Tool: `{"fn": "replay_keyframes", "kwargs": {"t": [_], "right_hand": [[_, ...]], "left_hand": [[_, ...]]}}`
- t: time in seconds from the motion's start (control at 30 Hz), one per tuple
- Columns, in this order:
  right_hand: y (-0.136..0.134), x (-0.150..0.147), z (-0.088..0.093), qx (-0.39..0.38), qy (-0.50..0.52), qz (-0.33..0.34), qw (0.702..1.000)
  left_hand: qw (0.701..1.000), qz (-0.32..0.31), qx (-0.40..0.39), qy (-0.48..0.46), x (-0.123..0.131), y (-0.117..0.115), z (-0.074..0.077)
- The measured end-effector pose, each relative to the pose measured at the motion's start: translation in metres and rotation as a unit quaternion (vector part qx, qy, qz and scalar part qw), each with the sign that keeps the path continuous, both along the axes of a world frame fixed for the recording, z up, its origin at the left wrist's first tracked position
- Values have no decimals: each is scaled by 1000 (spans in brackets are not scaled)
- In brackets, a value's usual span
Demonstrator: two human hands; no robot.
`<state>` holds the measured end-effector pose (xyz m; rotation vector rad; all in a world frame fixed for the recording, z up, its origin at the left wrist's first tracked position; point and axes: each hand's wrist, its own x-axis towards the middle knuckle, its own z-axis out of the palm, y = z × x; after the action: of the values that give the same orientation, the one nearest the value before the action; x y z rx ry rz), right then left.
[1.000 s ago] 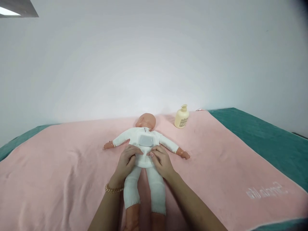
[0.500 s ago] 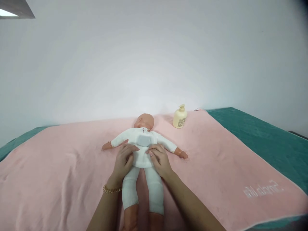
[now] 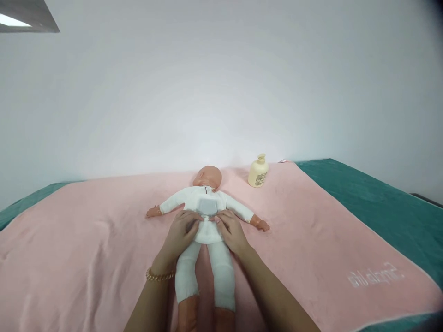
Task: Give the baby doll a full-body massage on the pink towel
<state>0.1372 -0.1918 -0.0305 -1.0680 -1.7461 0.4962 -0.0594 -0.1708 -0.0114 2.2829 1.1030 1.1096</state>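
A baby doll in white clothing [image 3: 208, 235] lies on a pink blanket, its arms spread and its bald head [image 3: 208, 176] toward the wall. Across the upper torso is a pale grey rectangular patch [image 3: 207, 206]. My left hand [image 3: 183, 229], with a gold-coloured bracelet at the wrist, is at the left side of the doll's waist, thumb and fingertips together on the cloth. Opposite it, my right hand [image 3: 231, 229] pinches the cloth at the right side. Between the two sets of fingertips, just below the patch, the white fabric is slightly bunched.
A cream pump bottle [image 3: 258, 171] stands beyond the doll's right-hand arm as seen here. The pink blanket [image 3: 311, 258] lies over a green surface [image 3: 377, 203], which shows at both sides. Behind them rises a pale wall [image 3: 207, 92].
The left fingertips have moved slightly inward, and their thumb has closed toward the fingers. The cloth between the hands is more bunched. The whole view has shifted slightly.
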Motion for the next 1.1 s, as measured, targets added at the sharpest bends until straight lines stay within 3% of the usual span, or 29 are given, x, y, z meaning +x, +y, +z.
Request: {"fn": "replay_keyframes", "kwargs": {"t": [0.1, 0.23, 0.43, 0.67, 0.83, 1.1], "right_hand": [[6, 3, 6, 3, 53, -6, 999], [36, 1, 20, -1, 103, -54, 993], [77, -8, 33, -33, -4, -46, 998], [77, -5, 14, -24, -31, -32, 999], [77, -7, 10, -30, -30, -38, 998], [70, -5, 9, 29, -56, -60, 996]], "left_hand": [[999, 5, -19, -35, 1, 2, 9], [998, 47, -15, -30, 4, 15, 21], [996, 48, 44, 61, 11, 55, 28], [995, 23, 26, 96, 15, 82, 16], [996, 27, 34, 80, 15, 78, 12], [991, 71, 102, 51, 24, 69, 13]]}}
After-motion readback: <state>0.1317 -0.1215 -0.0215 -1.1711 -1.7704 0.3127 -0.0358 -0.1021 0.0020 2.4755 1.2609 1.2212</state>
